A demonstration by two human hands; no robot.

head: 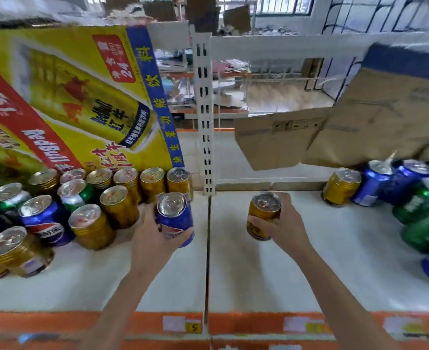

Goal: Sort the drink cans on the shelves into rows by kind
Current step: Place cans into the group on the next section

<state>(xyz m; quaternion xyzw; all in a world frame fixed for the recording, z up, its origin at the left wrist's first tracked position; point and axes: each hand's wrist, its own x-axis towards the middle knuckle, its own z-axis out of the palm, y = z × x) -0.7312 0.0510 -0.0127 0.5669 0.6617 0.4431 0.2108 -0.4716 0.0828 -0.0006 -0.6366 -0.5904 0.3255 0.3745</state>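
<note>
Behind the orange price-tag rail (82,322) of a white metal shelf (271,274), two bare forearms reach in, both hands clamped on cans. The left hand (147,238) grips a blue Pepsi can (174,218) at the edge of the mixed gold, blue and green cluster (82,205); the right hand (281,226) holds a gold Red Bull can (264,215) over open shelf. Further right stands another mixed group (397,193) under a brown cardboard box (359,117). Behind the left cluster leans a yellow Red Bull carton (77,97). Done well, the swap keeps each can upright, sets gold beside gold and blue beside blue, and avoids knocking the crowded neighbours.
</note>
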